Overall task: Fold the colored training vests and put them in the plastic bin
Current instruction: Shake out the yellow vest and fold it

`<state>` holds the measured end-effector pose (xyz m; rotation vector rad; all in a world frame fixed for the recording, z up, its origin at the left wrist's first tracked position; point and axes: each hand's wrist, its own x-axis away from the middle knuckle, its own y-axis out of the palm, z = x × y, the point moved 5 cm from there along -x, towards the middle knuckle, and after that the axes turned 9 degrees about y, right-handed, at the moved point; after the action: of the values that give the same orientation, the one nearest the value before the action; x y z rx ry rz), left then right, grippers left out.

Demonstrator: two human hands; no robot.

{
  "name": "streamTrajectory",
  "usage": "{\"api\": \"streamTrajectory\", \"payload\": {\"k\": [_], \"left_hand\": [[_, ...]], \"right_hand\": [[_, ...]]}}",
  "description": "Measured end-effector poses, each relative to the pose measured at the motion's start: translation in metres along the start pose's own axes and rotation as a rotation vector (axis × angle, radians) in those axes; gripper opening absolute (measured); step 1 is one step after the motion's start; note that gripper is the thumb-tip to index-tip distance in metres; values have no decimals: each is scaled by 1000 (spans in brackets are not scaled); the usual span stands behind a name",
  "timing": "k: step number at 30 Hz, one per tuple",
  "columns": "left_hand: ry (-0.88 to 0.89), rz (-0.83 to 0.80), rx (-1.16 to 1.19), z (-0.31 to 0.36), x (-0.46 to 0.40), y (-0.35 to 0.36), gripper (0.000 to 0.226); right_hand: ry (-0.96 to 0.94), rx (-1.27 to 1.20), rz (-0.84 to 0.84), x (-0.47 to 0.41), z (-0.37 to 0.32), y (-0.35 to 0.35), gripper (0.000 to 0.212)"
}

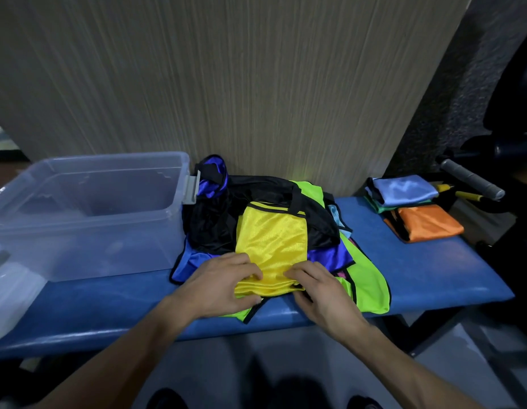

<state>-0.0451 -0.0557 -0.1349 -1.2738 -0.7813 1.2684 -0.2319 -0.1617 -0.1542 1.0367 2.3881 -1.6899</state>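
A yellow vest (272, 243) lies on top of a heap of vests (218, 219) in black, blue and lime green, in the middle of the blue table (427, 267). The left hand (224, 283) pinches the near folded edge of the yellow vest, fingers curled over it and thumb beneath. The right hand (321, 290) grips the same edge just beside it, though its thumb is hard to see. A clear plastic bin (88, 214) stands left of the heap, touching it. Folded vests, light blue (404, 188) and orange (424, 222), sit at the right end.
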Motion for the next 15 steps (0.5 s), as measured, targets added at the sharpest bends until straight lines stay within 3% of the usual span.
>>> {"api": "streamTrajectory", "payload": {"k": [5,9,12,15], "left_hand": [[-93,24,-131,11,-9,3,57],[-170,50,-214,24,-16,-6,34],[-184,175,-80,27,-17,-32,19],[-120,419,192,39,-18,-86,19]], "right_hand": [[80,-87,51,-23,-8,-19,17],[160,-189,97,-41,-18,-41,14],[280,-441,181,-49,-18,-69,1],[358,-737,285,-51,-25,-111,4]]}}
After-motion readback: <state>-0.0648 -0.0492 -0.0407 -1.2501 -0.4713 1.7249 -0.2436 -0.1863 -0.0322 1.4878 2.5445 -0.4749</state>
